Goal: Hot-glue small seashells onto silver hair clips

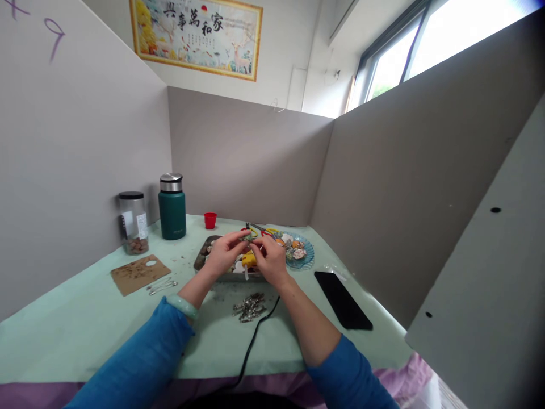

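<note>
Over a metal tray (200, 260), my left hand (225, 251) and my right hand (271, 259) meet fingertip to fingertip. Both are closed in a pinch on a small green piece (248, 237), whose kind is too small to make out. A yellow glue gun (248, 259) lies in the tray just below my fingers, its nozzle towards me. Pale and dark pieces share the tray, partly hidden by my hands. Nearer to me, a pile of small metal clips (249, 307) rests on the cloth beside a black cord (254, 336).
Right of the tray stands a blue glass plate (310, 250) of small ornaments, with pliers (267, 232) behind. A black phone-like slab (344, 300) lies at right. Leftward are cardboard (139, 274), large pins (162, 286), a jar (135, 224), a green flask (172, 209) and a red cup (210, 221). Partitions enclose the table.
</note>
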The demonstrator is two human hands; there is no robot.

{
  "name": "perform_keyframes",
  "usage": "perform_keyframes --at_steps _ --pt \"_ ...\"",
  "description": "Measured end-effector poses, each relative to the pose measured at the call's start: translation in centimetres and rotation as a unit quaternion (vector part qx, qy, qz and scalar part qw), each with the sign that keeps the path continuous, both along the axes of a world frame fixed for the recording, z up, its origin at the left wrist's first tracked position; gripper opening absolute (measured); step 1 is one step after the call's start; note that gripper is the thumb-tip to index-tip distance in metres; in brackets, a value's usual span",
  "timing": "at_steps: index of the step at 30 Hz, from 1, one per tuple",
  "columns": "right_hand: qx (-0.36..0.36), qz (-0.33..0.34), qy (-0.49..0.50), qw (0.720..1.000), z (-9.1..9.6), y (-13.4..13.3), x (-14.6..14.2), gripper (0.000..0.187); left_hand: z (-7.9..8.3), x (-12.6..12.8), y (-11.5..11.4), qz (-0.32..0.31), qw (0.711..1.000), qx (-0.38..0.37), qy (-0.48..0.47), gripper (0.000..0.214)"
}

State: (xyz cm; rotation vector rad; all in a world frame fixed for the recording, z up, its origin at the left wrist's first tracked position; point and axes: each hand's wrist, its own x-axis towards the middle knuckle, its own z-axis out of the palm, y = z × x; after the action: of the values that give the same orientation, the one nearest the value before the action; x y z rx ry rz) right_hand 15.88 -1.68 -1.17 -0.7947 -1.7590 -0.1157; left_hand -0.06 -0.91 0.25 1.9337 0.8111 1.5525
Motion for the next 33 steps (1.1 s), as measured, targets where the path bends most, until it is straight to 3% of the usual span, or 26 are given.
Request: perform_keyframes --at_steps 10,15,25,33 --pt "0.033 -0.010 -0.039 0.999 -0.11 0.34 0.43 0.019 0.02 -0.38 0.32 0.031 0.986 0.150 0.059 0.025" --pt "0.020 -0.017 -0.050 0.998 -0.24 0.55 0.51 0.019 0.13 -0.41 0.10 0.049 0.979 0.180 0.086 0.023" --pt "0.016 -0.011 -0.063 0.998 -0.16 0.61 0.69 0.021 0.22 -0.43 -0.11 0.073 0.973 0.186 0.117 0.026" --pt "0.021 -0.047 -0.108 0.993 -0.23 0.79 0.79 0.021 0.02 -0.33 0.00 0.064 0.982 0.138 0.114 0.031"
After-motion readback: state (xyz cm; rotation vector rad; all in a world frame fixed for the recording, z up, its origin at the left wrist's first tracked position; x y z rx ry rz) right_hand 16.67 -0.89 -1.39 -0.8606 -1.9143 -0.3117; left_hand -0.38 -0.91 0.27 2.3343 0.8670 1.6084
